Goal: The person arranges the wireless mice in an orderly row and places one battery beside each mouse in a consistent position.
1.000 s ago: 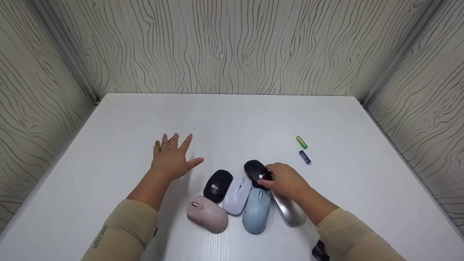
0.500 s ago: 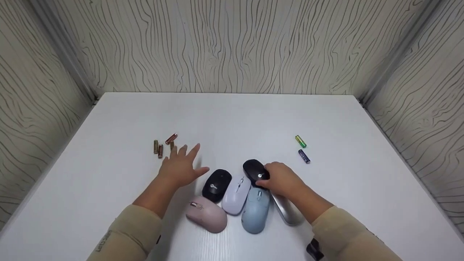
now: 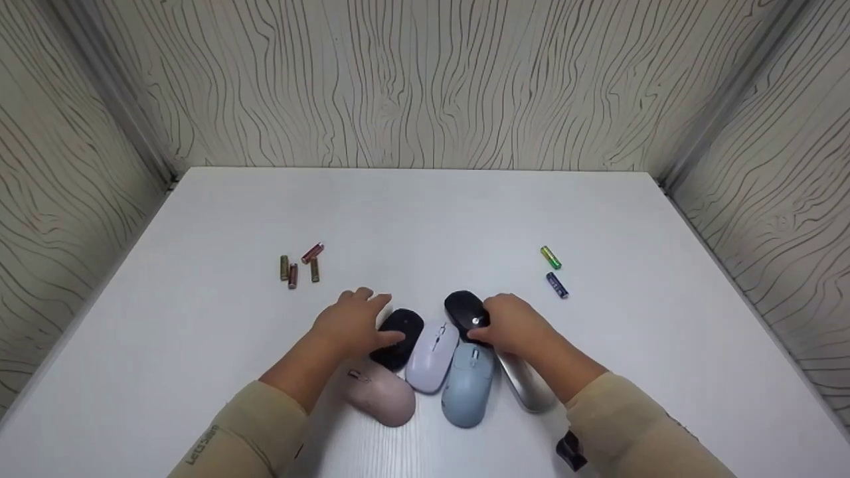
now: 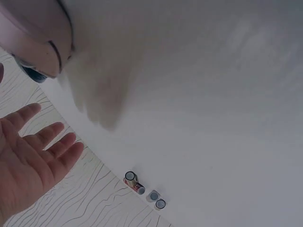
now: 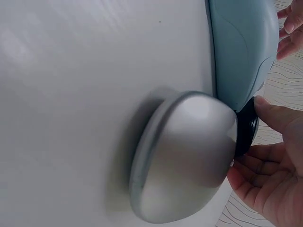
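In the head view, my right hand (image 3: 521,325) grips a black computer mouse (image 3: 465,307) at its near right end. The right wrist view shows the thumb (image 5: 272,111) and the fingers on opposite sides of that mouse. My left hand (image 3: 352,325) hovers at a second black mouse (image 3: 408,320), its thumb overlapping the mouse and its fingers loosely bent beyond the left side. A lavender mouse (image 3: 431,362) lies between the two black ones. Close by are a pink mouse (image 3: 388,398), a light blue mouse (image 3: 468,392) and a silver mouse (image 3: 531,388), partly under my right wrist.
Several brown and gold batteries (image 3: 293,275) lie on the white table (image 3: 425,226) at the left. A green-yellow battery (image 3: 550,257) and a blue battery (image 3: 557,285) lie at the right. Patterned panels (image 3: 412,86) stand round the back and sides.
My left hand has moved right and nearer, from over the batteries at the left to the left black mouse, uncovering the batteries. My right hand has stayed on its mouse.
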`<act>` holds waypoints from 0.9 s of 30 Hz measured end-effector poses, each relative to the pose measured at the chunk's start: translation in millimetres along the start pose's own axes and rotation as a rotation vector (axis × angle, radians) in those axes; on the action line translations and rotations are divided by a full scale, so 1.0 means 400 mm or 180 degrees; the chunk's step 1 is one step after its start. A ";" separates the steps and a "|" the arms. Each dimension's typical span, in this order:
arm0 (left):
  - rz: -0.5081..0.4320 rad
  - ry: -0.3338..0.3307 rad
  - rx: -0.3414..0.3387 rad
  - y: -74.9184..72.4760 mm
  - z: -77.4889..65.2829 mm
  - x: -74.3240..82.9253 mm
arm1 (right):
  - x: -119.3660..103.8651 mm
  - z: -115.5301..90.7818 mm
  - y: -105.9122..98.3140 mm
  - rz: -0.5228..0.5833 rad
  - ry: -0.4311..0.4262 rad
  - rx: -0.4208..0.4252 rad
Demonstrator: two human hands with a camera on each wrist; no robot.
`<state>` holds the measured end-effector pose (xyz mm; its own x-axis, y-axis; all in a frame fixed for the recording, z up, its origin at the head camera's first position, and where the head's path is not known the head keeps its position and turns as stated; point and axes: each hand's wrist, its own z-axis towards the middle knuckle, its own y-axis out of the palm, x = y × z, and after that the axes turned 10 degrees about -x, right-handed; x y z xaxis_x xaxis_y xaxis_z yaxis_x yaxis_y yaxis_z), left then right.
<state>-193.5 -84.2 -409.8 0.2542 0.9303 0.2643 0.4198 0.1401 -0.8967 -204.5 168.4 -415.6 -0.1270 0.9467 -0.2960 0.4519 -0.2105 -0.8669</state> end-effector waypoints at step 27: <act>-0.0065 -0.0215 0.0041 0.044 0.019 0.078 | 0.003 0.009 -0.001 0.0047 -0.0003 0.0001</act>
<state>-184.7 -49.9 -420.0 0.1861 0.9480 0.2583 0.4130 0.1631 -0.8960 -207.9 168.8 -417.0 -0.1213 0.9432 -0.3092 0.4535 -0.2244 -0.8625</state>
